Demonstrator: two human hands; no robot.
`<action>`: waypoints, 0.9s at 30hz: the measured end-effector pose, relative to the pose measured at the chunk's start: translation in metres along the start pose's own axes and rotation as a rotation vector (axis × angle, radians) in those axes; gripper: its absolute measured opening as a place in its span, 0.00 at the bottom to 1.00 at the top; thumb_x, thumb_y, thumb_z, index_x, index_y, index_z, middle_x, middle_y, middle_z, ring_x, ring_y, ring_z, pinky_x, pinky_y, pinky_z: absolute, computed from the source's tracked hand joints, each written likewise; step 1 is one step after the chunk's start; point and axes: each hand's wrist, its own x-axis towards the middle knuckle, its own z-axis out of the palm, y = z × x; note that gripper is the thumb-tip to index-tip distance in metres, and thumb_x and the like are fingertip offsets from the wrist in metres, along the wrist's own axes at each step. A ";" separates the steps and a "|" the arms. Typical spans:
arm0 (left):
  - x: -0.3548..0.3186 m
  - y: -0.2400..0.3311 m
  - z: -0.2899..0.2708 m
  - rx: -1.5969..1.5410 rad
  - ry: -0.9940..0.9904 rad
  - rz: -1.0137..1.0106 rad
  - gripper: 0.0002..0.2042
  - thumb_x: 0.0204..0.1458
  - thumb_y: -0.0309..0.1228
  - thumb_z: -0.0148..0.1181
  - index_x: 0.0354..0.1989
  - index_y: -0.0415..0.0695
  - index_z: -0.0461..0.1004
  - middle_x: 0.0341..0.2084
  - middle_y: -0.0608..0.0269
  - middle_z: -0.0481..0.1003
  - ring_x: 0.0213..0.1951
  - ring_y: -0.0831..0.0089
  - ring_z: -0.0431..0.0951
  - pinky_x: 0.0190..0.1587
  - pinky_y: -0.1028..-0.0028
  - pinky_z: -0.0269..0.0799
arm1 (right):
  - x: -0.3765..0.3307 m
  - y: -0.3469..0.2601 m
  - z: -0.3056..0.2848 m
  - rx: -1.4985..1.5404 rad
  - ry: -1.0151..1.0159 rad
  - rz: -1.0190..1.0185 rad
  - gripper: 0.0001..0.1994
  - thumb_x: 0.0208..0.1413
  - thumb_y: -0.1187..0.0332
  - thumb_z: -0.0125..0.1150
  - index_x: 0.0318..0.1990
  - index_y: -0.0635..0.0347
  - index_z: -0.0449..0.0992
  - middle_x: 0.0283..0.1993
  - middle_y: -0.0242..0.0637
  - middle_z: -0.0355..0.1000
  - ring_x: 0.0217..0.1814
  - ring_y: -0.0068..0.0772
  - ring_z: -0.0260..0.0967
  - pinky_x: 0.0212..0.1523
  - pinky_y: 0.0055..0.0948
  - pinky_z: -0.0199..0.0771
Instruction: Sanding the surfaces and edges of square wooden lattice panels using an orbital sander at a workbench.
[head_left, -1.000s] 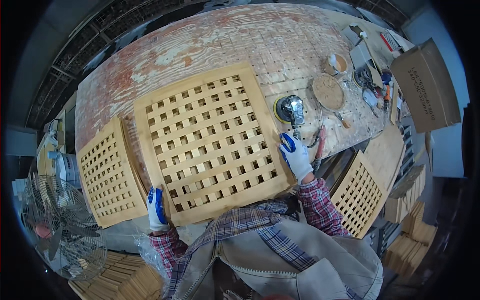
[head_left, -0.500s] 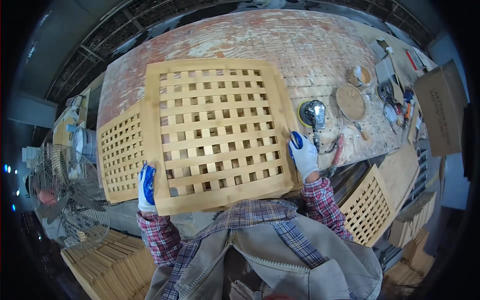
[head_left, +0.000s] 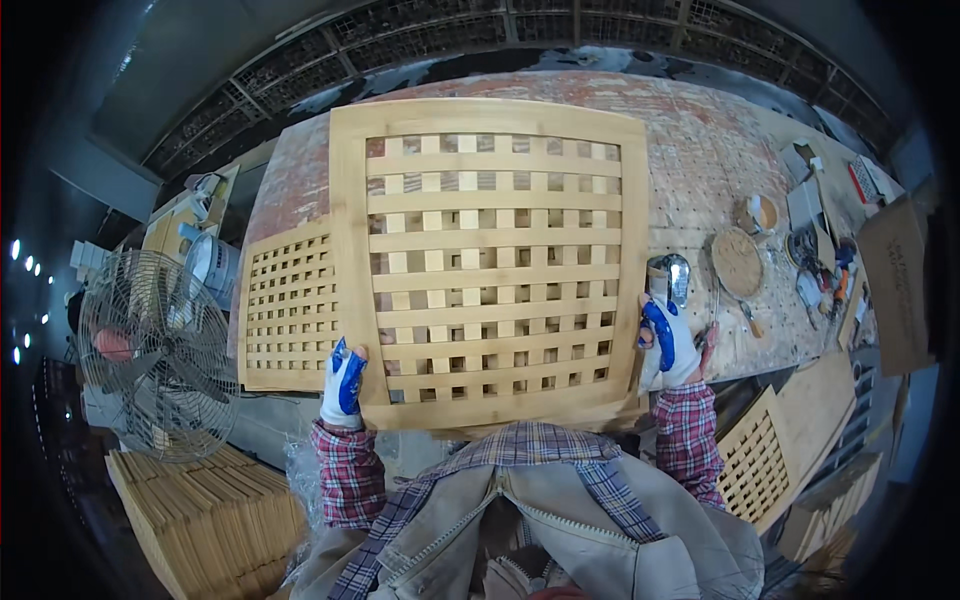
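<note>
A square wooden lattice panel (head_left: 495, 239) with a plain frame is held up in front of me, tilted over the workbench. My left hand (head_left: 344, 385), in a white glove with blue coating, grips its near left edge. On the opposite side my right hand (head_left: 669, 340), gloved the same way, grips the right edge. Through the gaps another lattice surface shows behind the panel. To the left, a smaller-looking lattice panel (head_left: 290, 308) lies on the bench. Beside my right hand is a sander (head_left: 672, 278), partly hidden.
A wire-caged fan (head_left: 160, 355) stands at the left, above stacked wooden slats or panels (head_left: 205, 515). On the bench's right lie a round tub of brown paste (head_left: 738, 262), a cup (head_left: 757, 214) and assorted tools. Another lattice panel (head_left: 755, 460) leans at the lower right, near a cardboard box (head_left: 893, 285).
Both hands have raised the lattice panel, which now stands more upright and nearer to me. The whole view has turned slightly, and the panel covers more of the sander.
</note>
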 end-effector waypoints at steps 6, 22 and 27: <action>0.000 0.034 0.023 -0.347 -0.157 0.138 0.22 0.58 0.43 0.53 0.52 0.38 0.67 0.36 0.61 0.75 0.30 0.76 0.74 0.36 0.75 0.73 | -0.001 -0.013 0.009 0.005 0.094 -0.035 0.08 0.59 0.59 0.58 0.37 0.51 0.71 0.19 0.21 0.60 0.14 0.14 0.55 0.15 0.16 0.53; 0.029 0.032 0.029 -0.265 -0.077 0.283 0.16 0.61 0.36 0.50 0.52 0.39 0.67 0.37 0.64 0.75 0.32 0.80 0.74 0.36 0.78 0.71 | -0.006 -0.048 0.015 -0.039 0.161 -0.216 0.07 0.59 0.61 0.58 0.37 0.53 0.73 0.17 0.19 0.58 0.15 0.11 0.54 0.16 0.15 0.50; 0.077 0.003 0.014 -0.170 -0.090 0.074 0.16 0.61 0.37 0.51 0.52 0.40 0.68 0.36 0.68 0.73 0.32 0.83 0.72 0.35 0.80 0.69 | -0.015 -0.083 0.019 -0.091 0.189 -0.366 0.08 0.57 0.65 0.60 0.41 0.57 0.75 0.18 0.20 0.61 0.16 0.10 0.54 0.17 0.15 0.52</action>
